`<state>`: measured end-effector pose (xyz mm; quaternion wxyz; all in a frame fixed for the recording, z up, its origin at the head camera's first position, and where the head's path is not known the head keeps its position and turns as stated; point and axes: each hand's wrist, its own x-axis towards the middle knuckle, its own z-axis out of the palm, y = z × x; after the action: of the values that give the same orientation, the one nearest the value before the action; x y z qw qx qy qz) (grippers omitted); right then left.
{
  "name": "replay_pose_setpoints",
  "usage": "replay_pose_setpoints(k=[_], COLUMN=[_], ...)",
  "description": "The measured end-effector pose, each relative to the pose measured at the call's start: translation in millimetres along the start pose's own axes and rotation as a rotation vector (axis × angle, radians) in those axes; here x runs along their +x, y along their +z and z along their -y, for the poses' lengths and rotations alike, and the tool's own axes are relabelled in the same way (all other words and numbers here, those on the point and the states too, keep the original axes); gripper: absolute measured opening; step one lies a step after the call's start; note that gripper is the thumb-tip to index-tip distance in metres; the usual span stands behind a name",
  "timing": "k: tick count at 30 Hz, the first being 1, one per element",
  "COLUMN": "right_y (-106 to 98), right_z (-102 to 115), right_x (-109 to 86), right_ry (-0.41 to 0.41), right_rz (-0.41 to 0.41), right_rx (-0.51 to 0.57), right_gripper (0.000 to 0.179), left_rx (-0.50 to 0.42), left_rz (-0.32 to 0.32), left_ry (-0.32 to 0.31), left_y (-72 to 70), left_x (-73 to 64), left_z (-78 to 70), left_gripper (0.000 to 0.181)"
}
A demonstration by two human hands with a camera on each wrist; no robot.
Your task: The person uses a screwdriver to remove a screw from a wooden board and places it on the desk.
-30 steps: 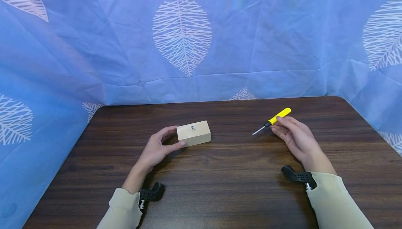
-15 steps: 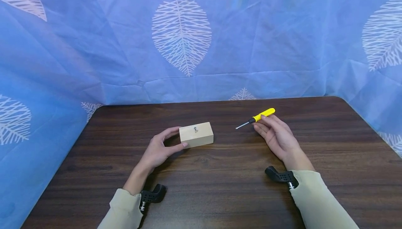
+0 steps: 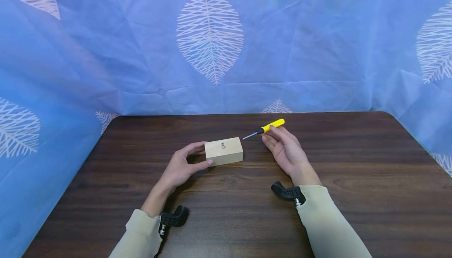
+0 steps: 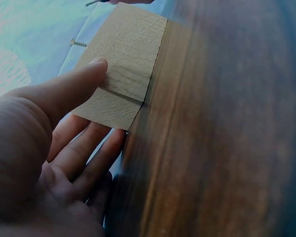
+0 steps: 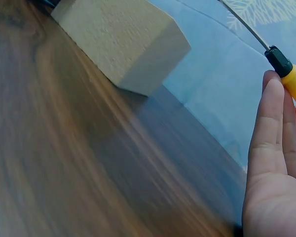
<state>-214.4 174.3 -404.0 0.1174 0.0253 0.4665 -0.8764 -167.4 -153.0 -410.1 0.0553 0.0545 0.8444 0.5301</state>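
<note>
A pale wooden block (image 3: 225, 156) sits on the table, and a small screw (image 3: 223, 145) stands partly sunk in its top face. My left hand (image 3: 180, 169) grips the block's left end, thumb on the near side and fingers round behind. The screw's head and thread (image 4: 78, 43) show above the wood in the left wrist view. My right hand (image 3: 287, 152) holds a screwdriver (image 3: 273, 125) by its yellow handle, between thumb and fingers. Its metal shaft points left and down, with the tip close to the block's far right corner.
The dark wood-grain table (image 3: 233, 211) reaches back to a blue cloth (image 3: 148, 46) with white leaf prints. Black wrist mounts (image 3: 174, 216) stick out from both pale sleeves over the table.
My right hand has moved left with the screwdriver, bringing its tip from well right of the block to near its corner. The left hand keeps its grip; the block shifts slightly right in view.
</note>
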Motion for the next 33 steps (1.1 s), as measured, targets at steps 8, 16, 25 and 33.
replay_pose_setpoints(k=[8, 16, 25, 33], right_y=[11.7, 36.7, 79.3, 108.2], right_z=[-6.8, 1.5, 16.5, 23.9], right_x=[7.0, 6.2, -4.3, -15.8], right_ry=[0.004, -0.102, -0.361, -0.518], right_rz=[0.01, 0.018, -0.053, -0.034], right_rx=[0.011, -0.178, -0.558, -0.746], right_gripper=[0.031, 0.033, 0.028, 0.028], left_rx=[0.003, 0.008, -0.004, 0.003], left_rz=[0.002, -0.007, -0.011, -0.005], left_ry=[0.005, 0.01, 0.024, 0.024], left_y=[-2.0, -0.2, 1.0, -0.4], left_x=[-1.1, -0.4, 1.5, -0.1], left_z=[-0.3, 0.3, 0.9, -1.1], left_gripper=[0.065, 0.064, 0.063, 0.062])
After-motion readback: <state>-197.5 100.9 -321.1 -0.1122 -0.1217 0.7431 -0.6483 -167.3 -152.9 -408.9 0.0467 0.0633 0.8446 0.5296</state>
